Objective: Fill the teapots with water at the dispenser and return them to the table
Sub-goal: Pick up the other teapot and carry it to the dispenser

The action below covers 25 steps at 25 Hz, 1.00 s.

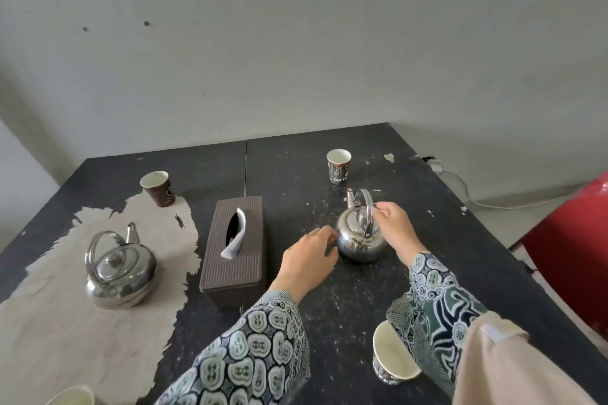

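Note:
A small steel teapot (361, 242) stands on the dark table (427, 240), right of centre, with its lid on and its handle upright. My right hand (393, 225) pinches the top of that handle from the right. My left hand (309, 260) touches the pot's left side with relaxed fingers. A larger steel teapot (120, 271) sits at the table's left on the worn pale patch, lid on, handle raised, far from both hands.
A brown tissue box (235, 251) lies between the two teapots. Paper cups stand at the back left (158, 188), the back centre (339, 166), the near right (393, 353) and the bottom-left corner (72, 396). A red chair (572, 260) is at the right, by a white cable.

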Each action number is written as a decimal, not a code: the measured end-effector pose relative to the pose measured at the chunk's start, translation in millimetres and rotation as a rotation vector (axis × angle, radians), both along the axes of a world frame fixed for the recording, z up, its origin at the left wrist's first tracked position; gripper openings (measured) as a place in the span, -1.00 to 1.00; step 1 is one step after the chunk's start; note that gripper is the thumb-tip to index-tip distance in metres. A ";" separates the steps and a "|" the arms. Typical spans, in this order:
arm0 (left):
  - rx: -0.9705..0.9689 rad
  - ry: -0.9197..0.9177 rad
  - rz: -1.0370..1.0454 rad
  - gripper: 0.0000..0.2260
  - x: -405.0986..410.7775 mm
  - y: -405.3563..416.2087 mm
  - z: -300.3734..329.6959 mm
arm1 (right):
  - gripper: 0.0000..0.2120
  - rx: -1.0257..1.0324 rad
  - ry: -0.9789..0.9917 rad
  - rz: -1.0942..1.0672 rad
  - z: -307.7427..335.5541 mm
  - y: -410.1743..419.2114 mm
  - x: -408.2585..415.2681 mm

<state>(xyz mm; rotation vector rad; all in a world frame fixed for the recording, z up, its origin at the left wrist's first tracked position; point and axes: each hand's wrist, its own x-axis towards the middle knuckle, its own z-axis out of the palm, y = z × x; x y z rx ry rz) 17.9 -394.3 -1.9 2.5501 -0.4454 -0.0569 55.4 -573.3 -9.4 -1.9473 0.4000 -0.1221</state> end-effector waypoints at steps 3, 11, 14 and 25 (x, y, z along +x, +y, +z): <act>-0.058 -0.004 0.017 -0.77 12.4 1.7 -4.2 | -0.79 0.077 0.022 0.023 -7.5 2.8 22.8; -0.061 -0.075 0.006 -0.67 22.2 33.9 40.1 | -0.80 0.183 -0.021 0.141 11.5 15.5 19.4; -0.081 -0.128 -0.008 -0.57 14.7 50.2 75.8 | -0.82 0.196 -0.102 0.292 61.1 33.6 -1.6; -0.327 -0.189 -0.047 -0.83 -135.3 205.9 184.5 | -0.83 0.405 -0.168 0.936 207.9 178.8 -151.5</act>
